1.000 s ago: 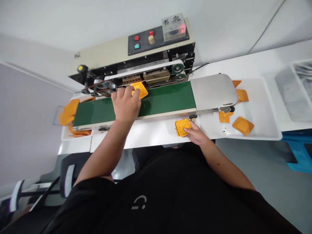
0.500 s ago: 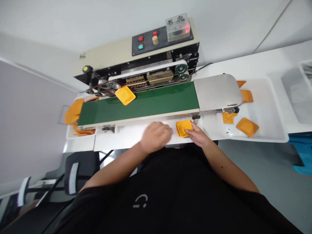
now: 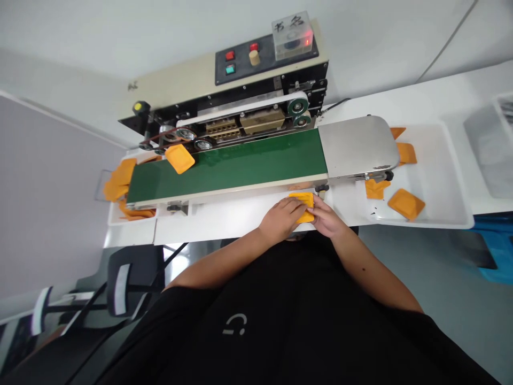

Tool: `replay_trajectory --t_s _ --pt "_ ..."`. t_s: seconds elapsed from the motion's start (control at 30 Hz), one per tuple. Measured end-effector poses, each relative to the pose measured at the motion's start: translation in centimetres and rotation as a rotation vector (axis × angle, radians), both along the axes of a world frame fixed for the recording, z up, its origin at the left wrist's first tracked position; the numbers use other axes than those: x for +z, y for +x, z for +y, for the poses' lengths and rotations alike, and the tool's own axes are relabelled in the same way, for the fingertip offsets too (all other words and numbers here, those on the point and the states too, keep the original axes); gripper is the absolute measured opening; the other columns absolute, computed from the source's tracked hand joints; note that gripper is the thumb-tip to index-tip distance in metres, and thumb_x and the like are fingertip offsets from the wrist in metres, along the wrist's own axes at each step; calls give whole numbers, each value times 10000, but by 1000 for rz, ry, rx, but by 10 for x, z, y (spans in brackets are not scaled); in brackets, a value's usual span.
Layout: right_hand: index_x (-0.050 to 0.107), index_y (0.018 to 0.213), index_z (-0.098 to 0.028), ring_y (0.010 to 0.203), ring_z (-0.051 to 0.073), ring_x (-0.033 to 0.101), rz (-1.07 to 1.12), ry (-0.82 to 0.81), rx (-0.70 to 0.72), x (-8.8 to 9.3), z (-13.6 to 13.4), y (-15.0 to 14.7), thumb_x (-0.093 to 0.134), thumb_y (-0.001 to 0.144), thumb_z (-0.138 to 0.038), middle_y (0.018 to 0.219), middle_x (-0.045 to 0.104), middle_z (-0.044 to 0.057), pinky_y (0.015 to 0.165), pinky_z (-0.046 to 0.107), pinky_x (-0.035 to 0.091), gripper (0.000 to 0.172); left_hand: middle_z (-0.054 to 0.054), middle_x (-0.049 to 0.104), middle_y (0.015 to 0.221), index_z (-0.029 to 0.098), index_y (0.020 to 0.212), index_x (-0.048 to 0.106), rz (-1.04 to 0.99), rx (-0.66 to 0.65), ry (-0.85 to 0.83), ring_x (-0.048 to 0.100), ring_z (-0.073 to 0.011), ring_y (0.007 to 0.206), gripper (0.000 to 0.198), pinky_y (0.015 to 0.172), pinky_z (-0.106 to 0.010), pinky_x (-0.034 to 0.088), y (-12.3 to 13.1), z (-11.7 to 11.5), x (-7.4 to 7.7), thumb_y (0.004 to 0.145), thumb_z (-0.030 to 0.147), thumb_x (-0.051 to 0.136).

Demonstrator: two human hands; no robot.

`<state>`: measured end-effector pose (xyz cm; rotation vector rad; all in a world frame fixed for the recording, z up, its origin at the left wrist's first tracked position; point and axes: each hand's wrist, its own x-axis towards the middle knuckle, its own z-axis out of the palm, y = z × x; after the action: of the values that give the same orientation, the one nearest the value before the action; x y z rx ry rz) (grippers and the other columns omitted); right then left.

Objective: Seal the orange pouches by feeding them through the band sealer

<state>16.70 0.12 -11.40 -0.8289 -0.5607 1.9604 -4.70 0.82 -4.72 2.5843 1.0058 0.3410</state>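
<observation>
My left hand (image 3: 280, 219) and my right hand (image 3: 326, 218) both grip an orange square packet (image 3: 303, 206) at the front edge of the green conveyor belt (image 3: 228, 166). Much of the packet is hidden by my fingers. A second orange packet (image 3: 180, 159) lies tilted on the belt's far left part, just below the sealing rollers of a band sealing machine (image 3: 240, 91). Neither hand touches that packet.
A white tray (image 3: 436, 182) at the right holds several orange packets beside the steel plate (image 3: 358, 147) at the belt's end. Further orange packets (image 3: 118, 182) lie in a white bin at the left. A white table edge runs in front of me, with a chair at lower left.
The packet on the belt has travelled left along the sealer. My left hand has moved right from the table and now holds the front packet together with my right hand.
</observation>
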Motion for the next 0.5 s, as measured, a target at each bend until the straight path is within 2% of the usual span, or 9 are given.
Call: replay_trajectory --t_s 0.17,0.3,0.4,0.5 --pt "711 1360 -297 1151 225 747 0 -16 -16 -1 0 -2 906 835 -318 1303 780 46 851 299 620 560 -189 727 1478 184 1490 656 -95 -26 34 666 -352 1459 452 1217 -586 595 -9 3 0 1039 191 640" --pt "711 1342 -302 994 188 744 -30 -45 -25 -8 0 0 905 843 -330 1238 788 30 735 255 598 536 -188 779 1373 190 1391 727 -193 -47 132 720 -318 1380 348 1158 -557 634 -16 3 -4 1084 157 568" --pt "704 1344 -298 899 162 729 -32 -64 -34 -10 0 0 910 838 -327 1186 790 20 667 225 572 547 -171 814 1247 204 1348 757 -241 -56 171 762 -292 1277 294 1083 -519 666 -21 0 -4 1095 181 608" --pt "712 1307 -281 970 189 749 -15 -52 -38 -9 1 -1 912 835 -331 1197 792 32 731 255 610 515 -124 841 1217 235 1339 765 -279 -97 241 783 -259 1220 285 1150 -536 632 -26 -2 4 1091 174 639"
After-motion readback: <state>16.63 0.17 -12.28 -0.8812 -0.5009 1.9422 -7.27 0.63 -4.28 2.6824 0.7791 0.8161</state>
